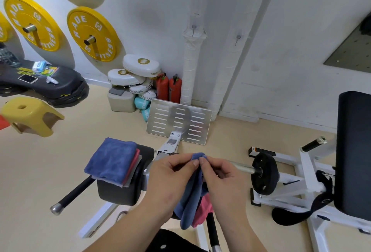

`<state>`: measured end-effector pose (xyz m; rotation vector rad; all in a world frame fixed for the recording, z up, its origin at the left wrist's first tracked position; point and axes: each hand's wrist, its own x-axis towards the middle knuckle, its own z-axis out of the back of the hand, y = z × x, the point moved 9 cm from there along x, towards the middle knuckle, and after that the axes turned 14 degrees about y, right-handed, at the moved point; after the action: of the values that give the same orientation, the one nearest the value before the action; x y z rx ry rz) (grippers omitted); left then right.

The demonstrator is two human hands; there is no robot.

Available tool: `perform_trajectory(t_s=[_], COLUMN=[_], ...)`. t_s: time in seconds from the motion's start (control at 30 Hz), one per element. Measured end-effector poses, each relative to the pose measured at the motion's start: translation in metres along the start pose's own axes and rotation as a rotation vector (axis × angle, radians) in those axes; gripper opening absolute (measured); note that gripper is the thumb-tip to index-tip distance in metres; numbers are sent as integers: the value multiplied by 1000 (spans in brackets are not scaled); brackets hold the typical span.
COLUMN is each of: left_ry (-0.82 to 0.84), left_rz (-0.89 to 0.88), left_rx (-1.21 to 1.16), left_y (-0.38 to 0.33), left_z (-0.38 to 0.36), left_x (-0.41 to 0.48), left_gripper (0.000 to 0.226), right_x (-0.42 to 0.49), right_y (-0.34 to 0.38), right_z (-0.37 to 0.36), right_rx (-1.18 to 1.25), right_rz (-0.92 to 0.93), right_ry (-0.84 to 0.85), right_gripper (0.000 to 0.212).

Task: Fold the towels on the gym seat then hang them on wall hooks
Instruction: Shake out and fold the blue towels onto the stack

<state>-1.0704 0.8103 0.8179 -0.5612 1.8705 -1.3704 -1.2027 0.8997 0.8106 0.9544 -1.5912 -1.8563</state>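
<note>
The hands meet in front of the body. The left hand [172,173] and the right hand [223,175] both pinch the bunched top edge of a blue towel [189,201], and their thumbs and forefingers nearly touch at the pinch. The other fingers of both are curled in. The towel hangs from that point in long folds between the two forearms. Just behind its lower part a pink towel [205,207] shows, partly hidden; what it rests on cannot be told.

To the left of the hands a stack of folded towels [112,161] lies on the black seat pad [120,193] of a white-framed gym machine. The stack has a blue towel on top, a red edge under it and grey beneath. A black handle [74,192] with a metal tip juts out from under the pad toward the lower left.

To the right a black weight plate [264,173] sits on a steel bar, and beyond it stands a tall black back pad [355,151].

Ahead, a slotted metal footplate [178,123] tilts up near the wall. Above it are two small wall hooks [193,28], one on a wrapped white pipe and one on the wall to its right.

Further left, two red fire extinguishers [168,89] stand in the corner beside a heap of white boxing pads [140,65]. Yellow weight plates [93,33] hang on wall pegs, and a yellow stool [30,116] is near the left edge.
</note>
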Motion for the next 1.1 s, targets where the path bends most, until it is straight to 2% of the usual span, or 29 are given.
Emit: perform_trajectory(t_s=[0.13,0.4,0.53,0.63,0.73,0.8,0.9,1.0,1.1], left_ry=[-7,32,54,51,152,214,221,142,134], left_rz=[-43,-39,-17,-54,-111,-157,-223,-190,-167], left_rx=[77,116,209,279,375,439,525,454,430], left_y=[-4,-7,0,1,-6,-13,-19,-14,-5], left_z=[0,0,2,4,-2,-4,-5,1,3], left_x=[-4,-5,-5,-4,-2,-2,-1,2,3], left_gripper=[22,20,22,19,25,26,31,30,30], right_x=[-4,-9,-7,-4,-2,-1,-1,0,1], right_y=[9,20,13,6,4,10,20,24,24], right_z=[-7,-18,-14,-11,-11,-9,-8,-11,-8], right_rx=[-54,-213,-154,-120,-82,-66,-106,-210,-308], right_rz=[58,249,227,146,11,-11,-9,11,24], right_ry=[54,152,168,207,324,381,380,398,392], right_gripper=[31,40,43,45,45,41,38,44,31])
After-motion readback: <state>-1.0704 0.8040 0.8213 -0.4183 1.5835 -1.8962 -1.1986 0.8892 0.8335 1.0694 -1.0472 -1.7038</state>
